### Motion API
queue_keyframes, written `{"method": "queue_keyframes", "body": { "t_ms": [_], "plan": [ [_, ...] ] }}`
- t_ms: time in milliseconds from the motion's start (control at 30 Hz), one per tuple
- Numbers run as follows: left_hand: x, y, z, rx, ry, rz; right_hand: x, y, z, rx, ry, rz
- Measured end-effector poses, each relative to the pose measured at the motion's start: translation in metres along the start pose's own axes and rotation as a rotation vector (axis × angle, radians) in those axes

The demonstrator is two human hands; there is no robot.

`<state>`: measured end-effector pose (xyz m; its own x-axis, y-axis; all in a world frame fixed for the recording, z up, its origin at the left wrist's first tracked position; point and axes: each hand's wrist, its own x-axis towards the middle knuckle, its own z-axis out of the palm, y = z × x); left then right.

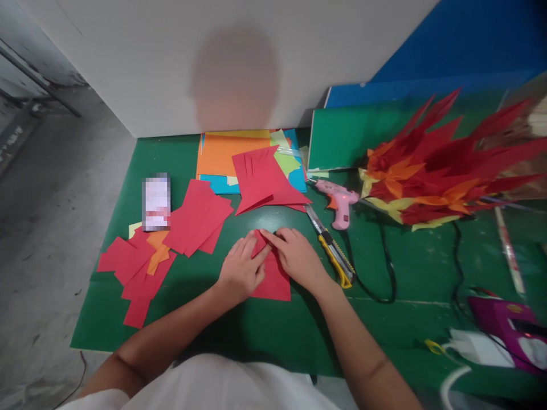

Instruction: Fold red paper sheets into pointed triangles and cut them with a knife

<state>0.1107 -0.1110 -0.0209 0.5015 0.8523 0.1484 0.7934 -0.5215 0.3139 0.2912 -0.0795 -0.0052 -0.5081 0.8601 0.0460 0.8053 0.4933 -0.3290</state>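
Observation:
A sheet of red paper (pixel 273 282) lies on the green table in front of me, its upper part folded and partly covered by my hands. My left hand (pixel 243 265) rests flat on the paper's left side with its fingers stretched out. On the upper right edge, my right hand (pixel 297 256) has its index finger and thumb on the paper, the other fingers curled. Just right of that hand is a yellow utility knife (pixel 335 259) with its blade out. Beyond the hands sit folded red papers (pixel 260 176), and more red sheets (pixel 199 216) are to the left.
A pink glue gun (pixel 341 200) lies behind the knife, its black cord trailing right. Red, orange and yellow paper flowers (pixel 427 176) fill the right back. A phone (pixel 156 202) and red strips (pixel 141 267) lie left. A purple power box (pixel 508 324) stands near right.

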Motion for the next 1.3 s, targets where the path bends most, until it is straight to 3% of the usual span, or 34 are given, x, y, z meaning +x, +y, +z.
{"method": "queue_keyframes", "body": {
  "t_ms": [733,1300],
  "plan": [
    [0.002,0.001,-0.003,0.003,-0.012,-0.008,0.007,-0.011,-0.002,-0.185,-0.055,0.009],
    [0.0,0.005,-0.007,0.064,-0.036,0.012,-0.005,-0.006,0.002,-0.17,0.068,0.013]
  ]
}}
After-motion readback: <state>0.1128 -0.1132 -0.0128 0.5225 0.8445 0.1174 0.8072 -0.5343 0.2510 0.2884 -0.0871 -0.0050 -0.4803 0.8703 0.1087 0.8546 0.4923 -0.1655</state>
